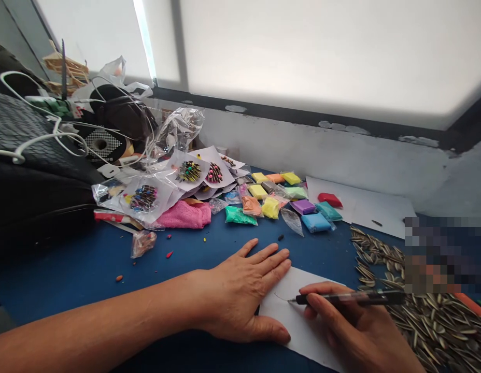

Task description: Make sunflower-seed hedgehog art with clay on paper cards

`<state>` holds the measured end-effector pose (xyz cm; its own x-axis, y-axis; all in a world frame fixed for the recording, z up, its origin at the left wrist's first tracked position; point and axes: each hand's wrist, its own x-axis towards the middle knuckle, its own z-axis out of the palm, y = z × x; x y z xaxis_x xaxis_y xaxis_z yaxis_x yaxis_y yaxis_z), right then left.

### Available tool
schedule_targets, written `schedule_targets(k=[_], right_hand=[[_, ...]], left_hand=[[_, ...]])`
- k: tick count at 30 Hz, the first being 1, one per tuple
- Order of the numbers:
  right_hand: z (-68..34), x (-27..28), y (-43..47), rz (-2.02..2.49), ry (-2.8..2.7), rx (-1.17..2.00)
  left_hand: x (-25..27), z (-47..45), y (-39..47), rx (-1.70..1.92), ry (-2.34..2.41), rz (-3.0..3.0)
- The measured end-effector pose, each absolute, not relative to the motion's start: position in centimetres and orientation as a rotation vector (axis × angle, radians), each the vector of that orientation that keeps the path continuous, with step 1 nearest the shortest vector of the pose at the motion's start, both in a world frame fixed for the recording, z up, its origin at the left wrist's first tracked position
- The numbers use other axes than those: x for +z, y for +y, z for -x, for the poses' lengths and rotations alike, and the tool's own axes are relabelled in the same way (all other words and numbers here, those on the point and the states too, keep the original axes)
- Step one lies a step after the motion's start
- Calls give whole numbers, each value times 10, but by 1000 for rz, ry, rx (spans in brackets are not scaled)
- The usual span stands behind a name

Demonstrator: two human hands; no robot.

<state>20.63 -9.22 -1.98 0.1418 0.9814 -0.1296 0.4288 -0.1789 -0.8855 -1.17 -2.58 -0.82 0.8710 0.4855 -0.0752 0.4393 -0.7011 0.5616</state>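
Note:
A sheet of white paper [277, 324] lies on the blue table in front of me. My left hand [248, 290] rests flat on its left part, fingers spread and thumb along the near side. In my right hand [349, 321] is a black pen [341, 298], held in a pinch with its tip at the paper. A short, thin curved line [281, 297] shows on the sheet just left of the tip. Part of the paper is hidden under both hands.
Striped sunflower seeds [438, 326] are heaped at the right. Wrapped colored clay packets [316, 223] lie behind the hands. Papers with seed-covered clay pieces [189, 171] and a pink cloth [186, 214] are at the back left. A black bag [38, 207] with white cables stands far left.

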Motion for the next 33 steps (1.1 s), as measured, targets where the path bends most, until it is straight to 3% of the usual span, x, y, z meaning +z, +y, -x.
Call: schedule_targets(k=[33], right_hand=[[-212,-25,-93,1650,-1312,1040]], left_hand=[[-10,12,-27,139,663,-2474]])
